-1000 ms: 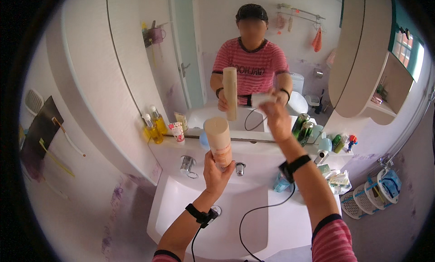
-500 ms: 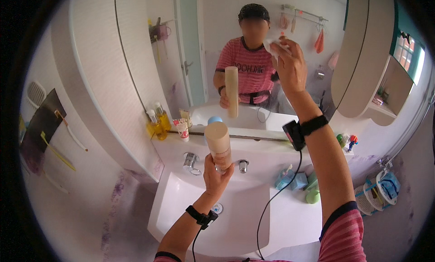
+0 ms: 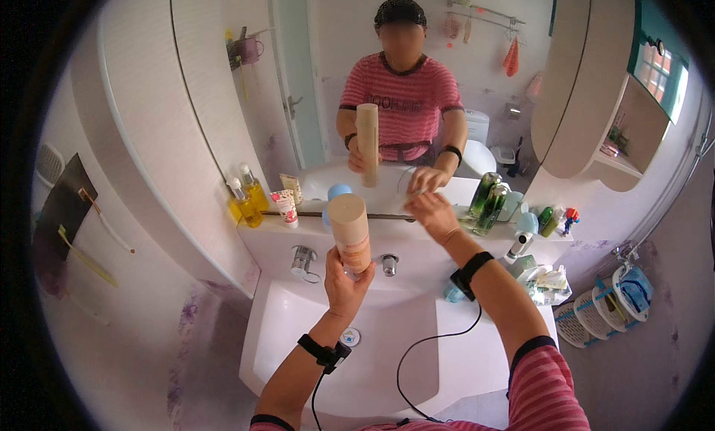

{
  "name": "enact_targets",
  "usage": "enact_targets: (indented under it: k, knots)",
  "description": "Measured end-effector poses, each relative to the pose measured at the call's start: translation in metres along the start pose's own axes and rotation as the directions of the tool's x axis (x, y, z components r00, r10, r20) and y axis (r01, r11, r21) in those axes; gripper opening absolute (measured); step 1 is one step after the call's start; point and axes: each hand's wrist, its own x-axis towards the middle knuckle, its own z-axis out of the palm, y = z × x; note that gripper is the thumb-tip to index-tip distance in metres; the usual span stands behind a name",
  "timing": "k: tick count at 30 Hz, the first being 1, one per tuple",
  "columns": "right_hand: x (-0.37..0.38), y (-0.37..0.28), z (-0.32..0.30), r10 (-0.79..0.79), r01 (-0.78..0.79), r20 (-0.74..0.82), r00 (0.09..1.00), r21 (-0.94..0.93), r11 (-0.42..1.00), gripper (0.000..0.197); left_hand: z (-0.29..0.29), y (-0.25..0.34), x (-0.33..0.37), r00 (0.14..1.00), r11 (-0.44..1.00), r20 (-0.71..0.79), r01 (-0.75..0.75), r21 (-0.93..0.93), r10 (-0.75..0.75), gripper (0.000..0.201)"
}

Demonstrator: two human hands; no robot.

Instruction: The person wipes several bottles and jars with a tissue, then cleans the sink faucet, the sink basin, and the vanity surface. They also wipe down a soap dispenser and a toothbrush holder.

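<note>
A tall cream bottle with a round cap [image 3: 348,224] is upright in my left hand [image 3: 345,288], whose fingers wrap around its lower part above the sink basin. My right hand [image 3: 432,213] is low at the mirror [image 3: 328,96], just above the ledge, its fingers drawn together. What the right fingers hold, if anything, is hidden behind the hand. Reflected in the glass are the bottle and both of my hands. Beneath the left hand lies the white sink [image 3: 298,341] with its drain.
On the ledge stand yellow pump bottles [image 3: 246,204], a flowered tube [image 3: 284,207], a blue round object behind the bottle, a green bottle [image 3: 489,207] and a small figurine [image 3: 571,219]. A tissue pack [image 3: 550,282] sits right of the basin. A black cable [image 3: 402,356] crosses the sink.
My right hand, earlier high on the mirror with a white tissue-like piece, has come down and left to near the ledge. The piece no longer shows. My left hand still grips the bottle.
</note>
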Motion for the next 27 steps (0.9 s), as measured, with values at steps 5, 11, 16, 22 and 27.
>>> enact_targets:
  k: [5,11,16,22,27]
  knots:
    - [0.032,0.076,-0.084,0.300,-0.313,-0.272,0.914,-0.006,0.950,0.017,0.003,0.006,0.002,0.998,0.996,-0.015,-0.062,-0.057,0.061,0.061]
    - [0.061,0.093,-0.116,0.455,-0.530,-0.523,0.721,0.006,0.848,0.019,0.002,0.015,0.000,0.997,0.995,0.072,0.025,-0.097,-0.018,0.064]
    - [0.008,0.036,-0.057,0.511,-0.521,-0.271,0.816,0.038,0.853,0.016,0.003,0.014,-0.002,0.999,0.998,0.027,-0.044,-0.041,0.045,0.063]
    - [-0.030,-0.006,-0.014,0.578,-0.587,0.125,0.806,0.040,0.809,0.015,-0.004,0.015,-0.004,0.999,1.000,0.031,-0.024,-0.014,0.024,0.061]
    - [-0.021,-0.043,0.009,0.574,-0.591,0.144,0.806,0.256,0.765,0.019,-0.017,0.011,-0.006,0.999,0.999,-0.003,-0.032,-0.025,0.032,0.061]
